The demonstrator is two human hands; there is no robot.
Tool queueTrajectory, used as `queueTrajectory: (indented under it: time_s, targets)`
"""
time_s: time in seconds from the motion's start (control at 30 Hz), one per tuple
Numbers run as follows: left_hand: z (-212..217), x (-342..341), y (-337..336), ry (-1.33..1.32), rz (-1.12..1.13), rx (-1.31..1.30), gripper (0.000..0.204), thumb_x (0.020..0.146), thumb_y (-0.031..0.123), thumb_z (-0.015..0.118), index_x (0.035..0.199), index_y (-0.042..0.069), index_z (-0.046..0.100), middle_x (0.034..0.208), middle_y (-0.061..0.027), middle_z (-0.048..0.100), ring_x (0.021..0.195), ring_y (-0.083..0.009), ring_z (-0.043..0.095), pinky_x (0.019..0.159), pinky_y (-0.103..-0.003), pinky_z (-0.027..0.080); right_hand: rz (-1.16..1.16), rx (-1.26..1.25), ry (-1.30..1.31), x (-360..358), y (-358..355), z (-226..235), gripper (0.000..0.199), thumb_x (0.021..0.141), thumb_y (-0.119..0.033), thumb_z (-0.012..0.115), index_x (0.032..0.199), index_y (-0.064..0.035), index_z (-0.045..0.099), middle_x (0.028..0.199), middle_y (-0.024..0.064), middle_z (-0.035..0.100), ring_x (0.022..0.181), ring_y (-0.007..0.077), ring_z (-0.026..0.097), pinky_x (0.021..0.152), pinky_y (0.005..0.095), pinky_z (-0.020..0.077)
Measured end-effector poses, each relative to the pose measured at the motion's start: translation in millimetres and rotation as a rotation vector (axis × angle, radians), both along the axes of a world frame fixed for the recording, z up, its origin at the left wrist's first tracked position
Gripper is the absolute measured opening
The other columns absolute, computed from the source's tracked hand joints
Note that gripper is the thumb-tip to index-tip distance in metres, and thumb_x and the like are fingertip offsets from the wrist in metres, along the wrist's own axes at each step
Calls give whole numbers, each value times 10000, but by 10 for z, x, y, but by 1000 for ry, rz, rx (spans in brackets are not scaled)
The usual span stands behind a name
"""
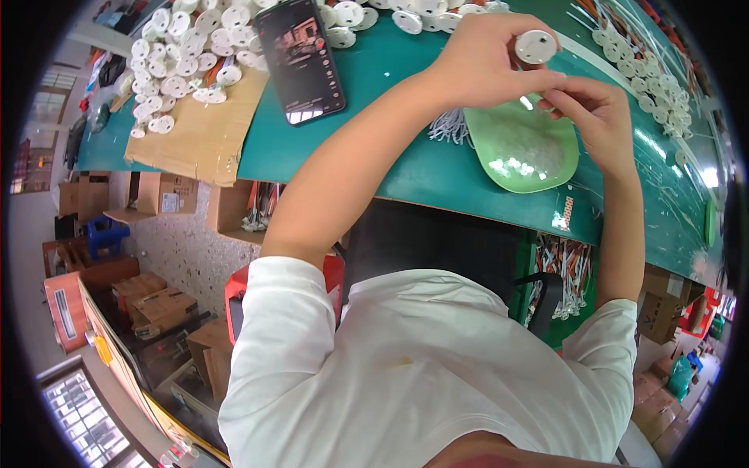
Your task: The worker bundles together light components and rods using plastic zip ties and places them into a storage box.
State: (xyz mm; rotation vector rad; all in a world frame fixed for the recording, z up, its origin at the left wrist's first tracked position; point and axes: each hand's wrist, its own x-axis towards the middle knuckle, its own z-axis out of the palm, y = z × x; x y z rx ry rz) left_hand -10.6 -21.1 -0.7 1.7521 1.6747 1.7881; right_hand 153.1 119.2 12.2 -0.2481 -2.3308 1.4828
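My left hand [485,64] is closed around a white round disc-shaped part [536,47] with small holes in its face, above the green bench. Close beside it, my right hand [597,117] has thumb and forefinger pinched together, meeting the left fingertips. Whatever the right fingers hold is too small or hidden to name. Just below both hands lies a shallow light-green dish [499,168] with small whitish bits in it. Left of the dish, partly under my left forearm, is a bunch of thin white strands [450,127].
Many similar white round parts [183,47] are heaped at the far left, some on a cardboard sheet [195,129]. A phone [300,62] with a lit screen lies beside them. At the far right are white discs with wires [651,90]. Below the bench sits a green bin of wired parts [558,273].
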Motion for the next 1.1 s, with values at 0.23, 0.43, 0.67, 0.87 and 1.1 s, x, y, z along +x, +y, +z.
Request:
queueTrajectory:
  time_s: [0.23,0.43,0.67,0.87,1.1]
  targets:
    - [11,24,5,-80,-60,27,330,744,148,845,1020,33,704,857,-62,727,769,-112,706,735,-265,569,-84,-9,-34,38,36,36,143,898,-71,718,1012,10,744,848,61,729,738,99,668,645,229,510]
    - [-22,32,52,-37,13,-19,266,727,77,810,974,56,716,839,-50,712,755,-111,690,730,-270,558,-120,-47,-64,56,-19,57,178,868,-104,751,998,18,741,847,67,734,748,107,675,667,245,526]
    - [-18,-53,23,-253,-56,-52,247,791,29,789,1014,38,683,906,-7,694,821,-68,668,728,-245,544,-86,373,-54,45,-15,58,257,818,-129,774,1018,26,728,900,80,740,803,129,688,713,274,554]
    - [3,-22,26,-278,-103,-107,256,822,-5,770,1056,31,674,956,-14,686,891,-84,667,761,-243,546,-179,53,-5,0,-112,66,189,872,-137,744,1002,-1,731,865,33,717,768,107,673,650,248,546]
    - [52,-2,16,-246,-131,-171,312,794,-19,776,1082,35,669,957,-34,702,889,-119,705,749,-255,550,-227,71,-6,34,-16,43,146,876,-137,740,967,-22,740,862,21,717,760,84,656,644,240,529]
